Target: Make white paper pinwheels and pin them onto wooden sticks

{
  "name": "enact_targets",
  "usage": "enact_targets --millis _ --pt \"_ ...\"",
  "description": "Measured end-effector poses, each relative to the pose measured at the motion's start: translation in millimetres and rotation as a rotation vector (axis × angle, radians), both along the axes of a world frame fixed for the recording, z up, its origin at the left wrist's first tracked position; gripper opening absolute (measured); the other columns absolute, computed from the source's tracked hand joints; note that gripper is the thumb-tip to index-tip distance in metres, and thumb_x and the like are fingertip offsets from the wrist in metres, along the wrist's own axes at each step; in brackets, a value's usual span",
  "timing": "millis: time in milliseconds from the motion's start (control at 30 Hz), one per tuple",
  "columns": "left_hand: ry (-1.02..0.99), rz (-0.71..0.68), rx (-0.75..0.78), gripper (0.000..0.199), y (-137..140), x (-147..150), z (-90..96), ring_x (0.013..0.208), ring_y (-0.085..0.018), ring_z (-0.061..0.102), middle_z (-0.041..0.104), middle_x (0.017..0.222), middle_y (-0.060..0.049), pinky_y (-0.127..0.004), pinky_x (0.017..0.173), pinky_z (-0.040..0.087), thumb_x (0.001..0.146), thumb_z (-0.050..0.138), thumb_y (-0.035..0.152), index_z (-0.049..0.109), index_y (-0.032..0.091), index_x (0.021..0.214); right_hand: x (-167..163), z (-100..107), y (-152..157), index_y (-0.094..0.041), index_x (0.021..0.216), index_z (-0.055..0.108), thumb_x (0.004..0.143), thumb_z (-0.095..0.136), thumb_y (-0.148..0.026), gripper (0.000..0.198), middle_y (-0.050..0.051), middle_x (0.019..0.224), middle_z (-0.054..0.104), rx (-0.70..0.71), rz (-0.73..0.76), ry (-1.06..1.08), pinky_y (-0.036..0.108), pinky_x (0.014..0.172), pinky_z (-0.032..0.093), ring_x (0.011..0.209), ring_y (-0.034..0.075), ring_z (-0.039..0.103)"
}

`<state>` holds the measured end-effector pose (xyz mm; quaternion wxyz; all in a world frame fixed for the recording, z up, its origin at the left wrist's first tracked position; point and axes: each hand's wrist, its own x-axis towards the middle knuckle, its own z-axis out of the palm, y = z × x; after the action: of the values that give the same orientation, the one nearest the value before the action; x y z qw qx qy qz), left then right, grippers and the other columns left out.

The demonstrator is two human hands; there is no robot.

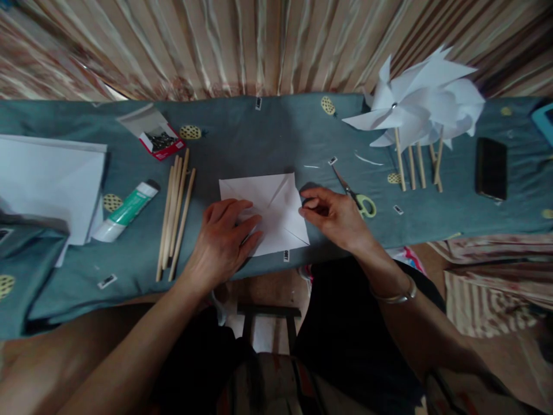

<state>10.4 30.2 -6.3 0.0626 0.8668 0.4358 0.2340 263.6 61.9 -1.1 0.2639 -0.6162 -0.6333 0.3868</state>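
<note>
A white square of paper with crossing diagonal creases lies on the cloth in front of me. My left hand rests over its left side, fingers spread and pressing on it. At the paper's right edge, my right hand has its fingers curled and the thumb and fingertips against the edge. Right of that hand lie scissors with green handles, apart from it. Several wooden sticks lie left of my left hand.
White paper pinwheels on sticks lie at the back right, near a dark phone. To the left are a glue tube, an open red-and-white box of small dark pieces and stacked white paper. Paper slivers lie near the scissors.
</note>
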Motion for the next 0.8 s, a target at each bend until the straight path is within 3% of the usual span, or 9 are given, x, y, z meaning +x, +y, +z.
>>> enact_targets --millis 200,367,500,567,667,800 --pt "-0.037 0.033 -0.067 0.021 2 3 -2.1 0.116 -0.032 0.055 0.068 0.118 -0.011 -0.054 0.097 0.045 0.096 0.053 0.027 0.072 0.025 0.105 -2 4 -3 -0.02 0.104 0.068 0.078 0.066 -0.025 0.027 0.001 0.079 0.073 0.02 0.008 -0.045 0.031 0.067 0.05 0.066 0.016 0.066" --pt "-0.041 0.026 0.02 0.019 3 3 -2.8 0.119 -0.032 0.054 0.067 0.12 -0.011 -0.053 0.099 0.044 0.095 0.056 0.03 0.069 0.022 0.106 -1 3 -4 -0.019 0.104 0.067 0.078 0.067 -0.026 0.027 0.001 0.08 0.073 0.024 0.012 -0.017 0.032 0.068 0.05 0.068 0.017 0.067" --pt "-0.072 0.01 0.065 0.041 -7 5 4.0 0.125 -0.033 0.051 0.062 0.129 -0.016 -0.055 0.102 0.042 0.093 0.06 0.036 0.054 0.019 0.13 1 1 -4 -0.019 0.102 0.068 0.077 0.068 -0.028 0.027 0.001 0.079 0.073 0.003 -0.001 0.028 0.032 0.067 0.051 0.067 0.017 0.068" --pt "-0.059 -0.027 0.061 0.047 -15 8 8.4 0.121 -0.032 0.054 0.064 0.125 -0.014 -0.053 0.1 0.044 0.091 0.063 0.04 0.051 0.02 0.132 2 1 -4 -0.02 0.101 0.068 0.076 0.069 -0.028 0.026 0.001 0.078 0.073 -0.012 -0.011 0.041 0.032 0.066 0.052 0.066 0.017 0.068" --pt "0.017 -0.121 0.037 0.031 -26 14 11.8 0.108 -0.028 0.061 0.07 0.109 -0.008 -0.046 0.09 0.049 0.093 0.061 0.036 0.058 0.021 0.12 3 3 -4 -0.021 0.1 0.068 0.076 0.069 -0.027 0.025 0.0 0.077 0.073 -0.006 -0.017 0.012 0.032 0.066 0.052 0.066 0.017 0.068" --pt "0.073 -0.148 0.028 0.016 -29 20 10.8 0.09 -0.024 0.065 0.072 0.094 -0.006 -0.037 0.075 0.051 0.093 0.061 0.024 0.065 0.017 0.108 0 12 -5 -0.02 0.096 0.07 0.079 0.07 -0.029 0.019 0.002 0.078 0.074 0.057 -0.007 -0.15 0.032 0.065 0.05 0.067 0.018 0.067"
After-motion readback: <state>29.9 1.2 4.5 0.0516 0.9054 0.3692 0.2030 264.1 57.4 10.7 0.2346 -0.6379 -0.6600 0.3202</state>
